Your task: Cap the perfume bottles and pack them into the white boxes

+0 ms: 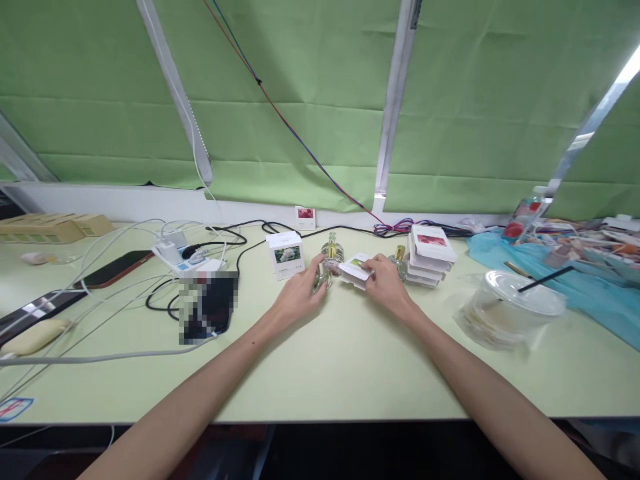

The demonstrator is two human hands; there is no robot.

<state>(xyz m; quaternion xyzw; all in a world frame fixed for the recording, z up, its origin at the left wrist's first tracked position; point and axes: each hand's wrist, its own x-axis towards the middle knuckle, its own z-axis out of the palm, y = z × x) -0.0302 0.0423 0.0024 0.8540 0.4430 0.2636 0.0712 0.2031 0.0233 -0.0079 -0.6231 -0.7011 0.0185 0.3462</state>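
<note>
My left hand (pixel 296 293) is closed around a small clear glass perfume bottle (pixel 322 279), low over the table. Between the thumb and fingers of my right hand (pixel 385 283) is a white carton (pixel 355 269) with a green picture, tilted towards the left. Just behind my hands stands another perfume bottle (pixel 333 249) with a gold-coloured neck. A third bottle with a gold top (pixel 400 253) is partly hidden behind my right hand. Left of the bottles, a white box (pixel 286 256) with a white-flower picture stands upright. Flattened-looking white cartons (pixel 431 248) with a pink picture are stacked on the right.
A phone (pixel 213 307), a power strip (pixel 193 263) and tangled cables lie to the left. On the right are a lidded plastic cup (pixel 517 303) with a black straw and a blue plastic sheet (pixel 590 307). A small pink-picture card (pixel 305 217) leans at the back.
</note>
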